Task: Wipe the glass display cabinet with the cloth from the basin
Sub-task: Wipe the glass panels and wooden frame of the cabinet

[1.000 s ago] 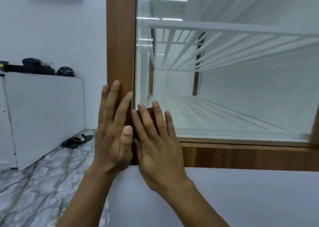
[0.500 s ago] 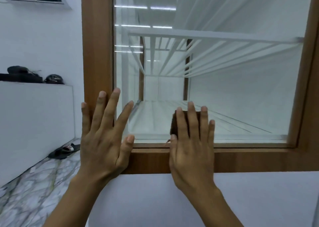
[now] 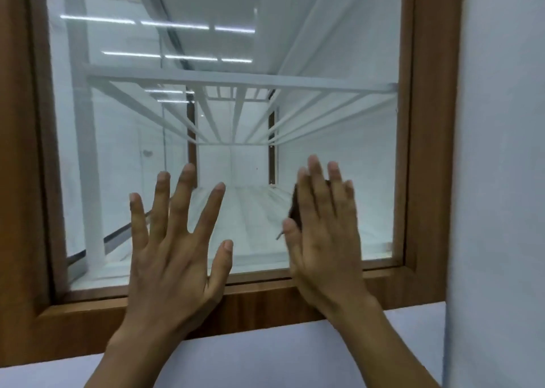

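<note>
I see both hands flat against the glass (image 3: 132, 128) of the display cabinet, in the lower half of the frame. My left hand (image 3: 174, 249) is open, its fingers spread wide and pointing up on the pane, and its heel overlaps the wooden frame (image 3: 265, 300) along the bottom edge. My right hand (image 3: 324, 240), lower right of centre, is also open. Its straight fingers lie close together and press the cloth (image 3: 295, 210) against the glass. The cloth is dark brown and mostly hidden under the palm; only a strip shows along the left side of the fingers and a bit between the fingertips. This hand looks slightly blurred. Inside the cabinet, a white slatted shelf (image 3: 236, 81) crosses the middle of the frame. A pale wall (image 3: 501, 152) fills the right edge.
</note>
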Tool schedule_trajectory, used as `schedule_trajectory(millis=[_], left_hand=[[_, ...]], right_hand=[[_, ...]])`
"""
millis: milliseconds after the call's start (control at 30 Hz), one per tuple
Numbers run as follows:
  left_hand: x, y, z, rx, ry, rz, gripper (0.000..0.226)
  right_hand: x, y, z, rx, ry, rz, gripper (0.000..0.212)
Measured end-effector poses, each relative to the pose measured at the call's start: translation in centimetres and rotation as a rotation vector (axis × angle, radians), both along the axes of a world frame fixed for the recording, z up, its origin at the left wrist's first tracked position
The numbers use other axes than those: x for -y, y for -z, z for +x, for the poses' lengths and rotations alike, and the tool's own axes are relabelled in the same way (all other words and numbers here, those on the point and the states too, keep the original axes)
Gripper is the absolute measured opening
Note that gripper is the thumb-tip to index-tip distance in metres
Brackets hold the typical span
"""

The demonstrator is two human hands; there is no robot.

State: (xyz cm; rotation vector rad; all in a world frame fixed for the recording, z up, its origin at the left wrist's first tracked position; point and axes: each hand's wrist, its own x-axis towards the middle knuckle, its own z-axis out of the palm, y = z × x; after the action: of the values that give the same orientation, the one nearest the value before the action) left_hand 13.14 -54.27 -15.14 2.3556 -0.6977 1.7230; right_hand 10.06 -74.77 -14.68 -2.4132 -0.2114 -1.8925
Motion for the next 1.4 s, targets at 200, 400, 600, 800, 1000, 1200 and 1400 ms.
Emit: schedule_trajectory(millis=[200, 400, 600, 800, 1000, 1200, 1400], left_hand=[[1.8, -0.7, -0.1, -0.013, 0.023, -0.069, 0.069], [2.3, -4.2, 0.6, 0.071, 0.074, -0.062, 0.069], [2.9, -6.9, 0.9, 0.107, 0.094, -0.076, 0.068], [2.9, -8.1, 1.4, 0.122, 0.125, -0.082, 0.067], [2.9, -8.1, 1.5, 0.150, 0.142, -0.103, 0.063], [2.9, -9.6, 2.0, 0.123, 0.083, -0.075, 0.063], [3.1, -13.4, 2.2, 0.147, 0.075, -0.085, 0.062]], right_hand=[[2.5, 0.1, 0.2, 0.054, 0.034, -0.029, 0.065], [2.6, -7.5, 0.7, 0.159, 0.133, 0.198, 0.062], [0.1, -4.7, 1.4, 0.126, 0.058, -0.189, 0.062], [4.7, -11.4, 1.0, 0.200, 0.195, 0.245, 0.063], [-0.4, -7.6, 1.7, 0.123, 0.061, -0.276, 0.063], [3.8, -13.8, 1.4, 0.216, 0.141, 0.204, 0.061], [0.9, -11.9, 1.8, 0.137, 0.022, -0.241, 0.062]])
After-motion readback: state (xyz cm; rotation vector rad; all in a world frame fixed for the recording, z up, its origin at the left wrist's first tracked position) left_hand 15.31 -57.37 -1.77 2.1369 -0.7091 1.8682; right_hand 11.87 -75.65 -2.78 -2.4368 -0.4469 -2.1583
